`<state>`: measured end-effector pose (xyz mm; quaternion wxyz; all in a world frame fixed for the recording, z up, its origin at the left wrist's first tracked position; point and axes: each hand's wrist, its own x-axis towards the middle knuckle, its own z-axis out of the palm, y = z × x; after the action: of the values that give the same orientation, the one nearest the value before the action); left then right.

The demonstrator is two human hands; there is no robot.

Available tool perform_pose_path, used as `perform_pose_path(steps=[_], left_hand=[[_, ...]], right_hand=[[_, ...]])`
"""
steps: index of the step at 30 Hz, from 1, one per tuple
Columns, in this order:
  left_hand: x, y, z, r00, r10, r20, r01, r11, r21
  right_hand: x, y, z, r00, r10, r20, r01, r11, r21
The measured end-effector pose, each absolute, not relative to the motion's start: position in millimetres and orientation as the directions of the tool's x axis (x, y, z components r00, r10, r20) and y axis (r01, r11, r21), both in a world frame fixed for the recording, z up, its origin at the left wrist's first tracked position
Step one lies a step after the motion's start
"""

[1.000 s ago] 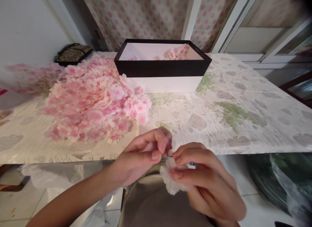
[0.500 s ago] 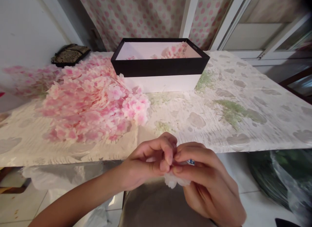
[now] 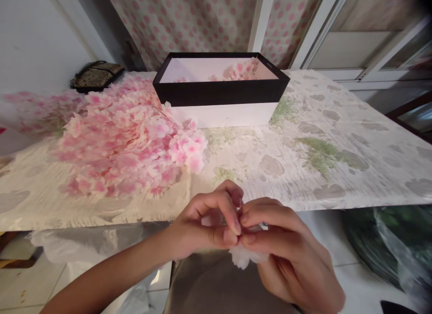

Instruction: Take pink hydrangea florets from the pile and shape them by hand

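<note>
Close in front of me, past the table's near edge, my left hand and my right hand meet fingertip to fingertip. Between them is a pale artificial flower, whose white petals hang below the fingers. Thumb and forefinger of the left hand pinch at its centre, which the fingers hide. The right thumb and fingers close on its other side. On the table to the left lies a heap of pink artificial flowers.
A black-and-white open box stands at the back, with pink flowers inside. Green sprigs lie on the patterned tablecloth. A dark patterned pouch sits back left. Green coils in plastic are on the floor at right.
Both hands stay together on the flower, with small shifts of the fingers. The petals show a little lower and more fully beneath the hands.
</note>
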<state>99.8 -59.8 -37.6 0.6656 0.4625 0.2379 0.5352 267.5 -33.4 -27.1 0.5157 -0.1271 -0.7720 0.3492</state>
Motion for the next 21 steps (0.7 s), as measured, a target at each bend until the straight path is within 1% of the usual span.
perform_pose_path(steps=[5, 11, 16, 21], left_hand=[[96.8, -57.8, -39.4, 0.325, 0.920, 0.217, -0.485, -0.035, 0.874], [97.3, -57.0, -39.0, 0.329, 0.908, 0.261, -0.478, -0.078, 0.875], [98.9, -59.3, -42.2, 0.339, 0.922, 0.189, -0.577, 0.045, 0.816], [98.0, -58.1, -41.1, 0.340, 0.916, 0.214, -0.532, 0.000, 0.846]], right_hand=[[264.1, -29.8, -25.2, -0.427, 0.532, 0.731, -0.244, 0.710, -0.660], [259.8, -31.1, -27.2, -0.351, 0.577, 0.737, -0.305, 0.674, -0.673], [261.5, -30.8, -25.5, -0.407, 0.555, 0.726, -0.272, 0.685, -0.676], [263.7, -31.2, -28.3, -0.391, 0.589, 0.707, -0.251, 0.671, -0.698]])
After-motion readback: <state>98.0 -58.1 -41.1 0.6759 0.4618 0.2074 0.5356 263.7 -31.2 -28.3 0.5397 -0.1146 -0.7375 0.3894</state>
